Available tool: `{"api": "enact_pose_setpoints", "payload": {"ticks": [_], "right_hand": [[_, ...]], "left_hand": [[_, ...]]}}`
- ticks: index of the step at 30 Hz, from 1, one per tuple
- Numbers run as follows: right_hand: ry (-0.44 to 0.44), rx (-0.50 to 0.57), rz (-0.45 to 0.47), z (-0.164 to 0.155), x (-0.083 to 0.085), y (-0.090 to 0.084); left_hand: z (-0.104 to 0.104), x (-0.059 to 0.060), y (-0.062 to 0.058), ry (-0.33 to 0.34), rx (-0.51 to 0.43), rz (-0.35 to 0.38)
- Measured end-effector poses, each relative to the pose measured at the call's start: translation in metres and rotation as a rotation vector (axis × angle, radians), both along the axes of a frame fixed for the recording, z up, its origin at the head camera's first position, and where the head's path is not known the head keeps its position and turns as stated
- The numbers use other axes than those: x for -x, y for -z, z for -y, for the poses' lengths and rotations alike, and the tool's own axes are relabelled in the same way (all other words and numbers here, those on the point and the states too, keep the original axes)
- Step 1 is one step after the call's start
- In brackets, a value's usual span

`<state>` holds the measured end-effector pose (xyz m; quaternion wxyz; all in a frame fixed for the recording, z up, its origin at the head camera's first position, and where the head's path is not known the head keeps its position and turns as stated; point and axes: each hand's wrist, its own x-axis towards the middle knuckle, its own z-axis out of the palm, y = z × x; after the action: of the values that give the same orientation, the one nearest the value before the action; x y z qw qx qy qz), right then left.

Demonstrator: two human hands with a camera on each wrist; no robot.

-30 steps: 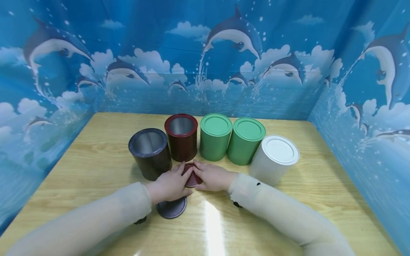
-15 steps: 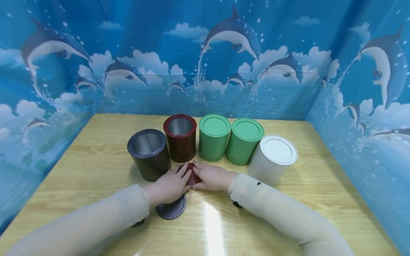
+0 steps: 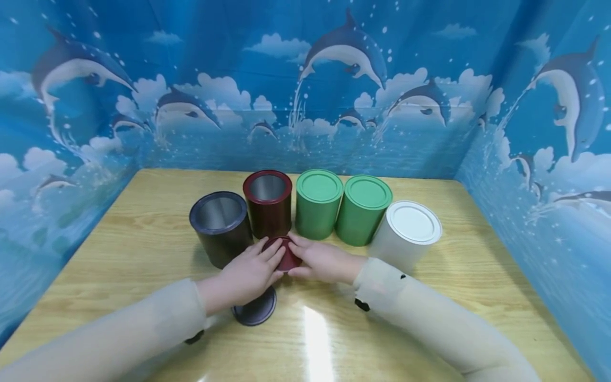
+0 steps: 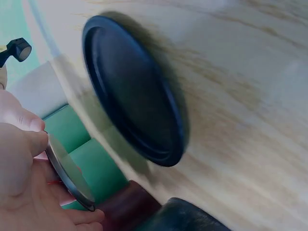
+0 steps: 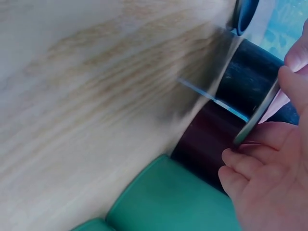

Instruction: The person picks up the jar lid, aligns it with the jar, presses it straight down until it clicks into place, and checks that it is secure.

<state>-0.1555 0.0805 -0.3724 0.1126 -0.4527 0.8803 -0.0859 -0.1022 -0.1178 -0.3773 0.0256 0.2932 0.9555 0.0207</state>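
red lid (image 3: 290, 261) — edge pinched by left hand (image 3: 245, 273) and right hand (image 3: 326, 260) — one slipping finger could tip it.

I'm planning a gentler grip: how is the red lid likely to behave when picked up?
The red lid is probably stiff: held by its edge between the left hand and right hand, it shows no sag. It is likely light, looking thin edge-on in the wrist views. Its smooth face may be slightly slippery.

There are five cans (image 3: 317, 220), two loose lids (image 3: 289, 260), two hands (image 3: 242, 273) and one table (image 3: 157, 233).
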Motion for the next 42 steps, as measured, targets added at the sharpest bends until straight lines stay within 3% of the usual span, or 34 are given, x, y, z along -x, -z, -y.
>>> {"api": "enact_pose_setpoints", "payload": {"ticks": [6,18,32,42], "right_hand": [[-0.007,0.032,-0.012,-0.004,-0.006,-0.013],[-0.018,0.072,-0.092,-0.011,-0.011,-0.04],[-0.024,0.072,-0.145,-0.013,-0.007,-0.07],[-0.006,0.027,-0.146,-0.007,0.005,-0.084]], "left_hand": [[0.001,-0.004,-0.013,-0.001,-0.015,-0.015],[0.002,-0.01,-0.038,0.039,-0.046,-0.113],[0.004,-0.005,-0.064,0.103,-0.051,-0.278],[0.008,0.007,-0.078,0.077,-0.014,-0.201]]}}
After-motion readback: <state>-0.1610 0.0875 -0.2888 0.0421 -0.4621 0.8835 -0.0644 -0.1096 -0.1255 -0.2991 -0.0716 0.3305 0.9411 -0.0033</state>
